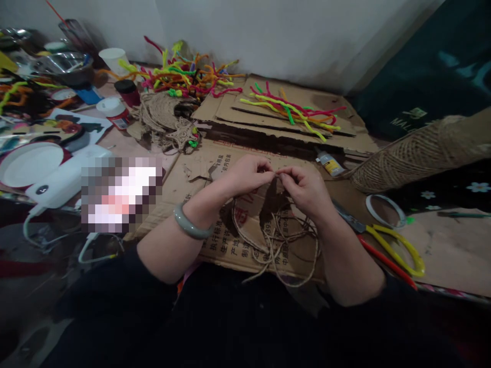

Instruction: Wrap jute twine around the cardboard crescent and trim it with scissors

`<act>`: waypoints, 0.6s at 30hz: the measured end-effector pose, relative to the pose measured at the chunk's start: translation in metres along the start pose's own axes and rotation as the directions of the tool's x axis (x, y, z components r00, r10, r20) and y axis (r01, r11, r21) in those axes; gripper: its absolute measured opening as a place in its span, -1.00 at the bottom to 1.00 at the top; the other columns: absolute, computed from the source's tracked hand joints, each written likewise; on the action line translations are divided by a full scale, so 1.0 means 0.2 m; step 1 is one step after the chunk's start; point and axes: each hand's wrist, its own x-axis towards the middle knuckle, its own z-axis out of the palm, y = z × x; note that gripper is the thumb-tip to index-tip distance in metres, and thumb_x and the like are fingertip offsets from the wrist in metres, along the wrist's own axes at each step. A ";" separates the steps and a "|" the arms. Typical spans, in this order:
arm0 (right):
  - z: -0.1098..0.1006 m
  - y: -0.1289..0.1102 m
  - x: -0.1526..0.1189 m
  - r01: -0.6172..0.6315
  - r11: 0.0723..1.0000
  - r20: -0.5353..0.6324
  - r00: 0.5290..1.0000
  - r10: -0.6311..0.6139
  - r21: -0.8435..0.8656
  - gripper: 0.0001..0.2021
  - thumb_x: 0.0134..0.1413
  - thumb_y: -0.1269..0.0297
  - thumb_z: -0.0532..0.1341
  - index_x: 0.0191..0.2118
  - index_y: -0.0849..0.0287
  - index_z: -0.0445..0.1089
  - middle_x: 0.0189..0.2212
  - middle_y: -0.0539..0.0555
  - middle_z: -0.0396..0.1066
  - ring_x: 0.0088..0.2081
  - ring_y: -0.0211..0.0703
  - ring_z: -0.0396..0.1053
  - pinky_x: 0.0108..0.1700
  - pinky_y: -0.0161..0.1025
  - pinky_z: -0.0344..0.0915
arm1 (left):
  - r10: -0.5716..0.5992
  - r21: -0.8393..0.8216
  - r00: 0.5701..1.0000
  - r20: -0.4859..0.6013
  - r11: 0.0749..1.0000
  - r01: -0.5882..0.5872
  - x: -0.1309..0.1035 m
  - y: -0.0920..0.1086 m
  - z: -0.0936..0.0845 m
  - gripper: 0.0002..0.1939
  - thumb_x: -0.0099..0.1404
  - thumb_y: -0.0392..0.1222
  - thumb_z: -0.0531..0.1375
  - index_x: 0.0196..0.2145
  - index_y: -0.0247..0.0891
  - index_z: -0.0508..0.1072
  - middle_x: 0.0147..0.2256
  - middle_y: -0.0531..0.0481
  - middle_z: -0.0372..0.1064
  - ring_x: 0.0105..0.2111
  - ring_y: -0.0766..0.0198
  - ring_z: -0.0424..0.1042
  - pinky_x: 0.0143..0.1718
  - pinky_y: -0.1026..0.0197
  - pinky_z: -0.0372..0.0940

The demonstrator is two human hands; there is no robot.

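Both hands meet over a printed cardboard sheet [218, 245]. My left hand [251, 176], with a pale bangle [192, 225] on its wrist, is closed, thumb against fingers. Just right of it my right hand [305, 189] pinches at the same spot. What lies between the fingertips is too small to make out; it may be the end of a cord. Loops of thin brown twine [274, 245] hang and lie in a loose tangle below the hands, on the cardboard and over its front edge.
Yellow-handled scissors [399, 250], a tape ring [385, 210] and a small glue bottle [330, 162] lie right. A twine-wrapped roll [418, 153] leans there. Behind are colourful pipe cleaners [295, 110] and a twine coil with a star [180, 134]. A blurred phone [123, 197] and power bank [72, 174] sit left.
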 end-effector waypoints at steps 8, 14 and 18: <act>-0.01 0.00 0.01 -0.073 0.989 0.011 0.997 0.072 0.125 -0.67 0.05 0.18 0.10 -0.23 0.24 0.52 -0.51 0.04 0.44 -0.55 -0.23 0.30 -0.44 -0.24 0.19 | -0.040 -0.022 0.998 -0.041 0.999 0.039 0.00 0.01 -0.01 -0.84 0.12 -0.27 0.10 -0.44 -0.33 0.48 -0.62 0.12 0.24 -0.63 0.42 0.18 -0.58 0.31 0.05; 0.00 -0.01 0.00 -0.013 0.998 0.003 1.000 0.013 0.066 -0.75 0.02 0.27 0.13 -0.29 0.22 0.53 -0.61 -0.03 0.35 -0.57 -0.25 0.24 -0.45 -0.26 0.13 | -0.063 -0.041 0.998 -0.002 0.997 0.063 -0.01 0.03 -0.01 -0.83 0.13 -0.24 0.11 -0.44 -0.32 0.49 -0.61 0.12 0.25 -0.60 0.41 0.18 -0.55 0.30 0.06; 0.00 0.00 0.01 -0.052 0.986 -0.010 0.998 0.055 0.159 -0.76 0.06 0.22 0.14 -0.27 0.21 0.50 -0.60 -0.05 0.33 -0.58 -0.26 0.27 -0.47 -0.27 0.17 | -0.037 -0.055 0.999 -0.018 0.998 0.036 -0.01 0.03 -0.01 -0.85 0.13 -0.26 0.11 -0.50 -0.32 0.45 -0.63 0.14 0.22 -0.59 0.41 0.14 -0.52 0.29 0.04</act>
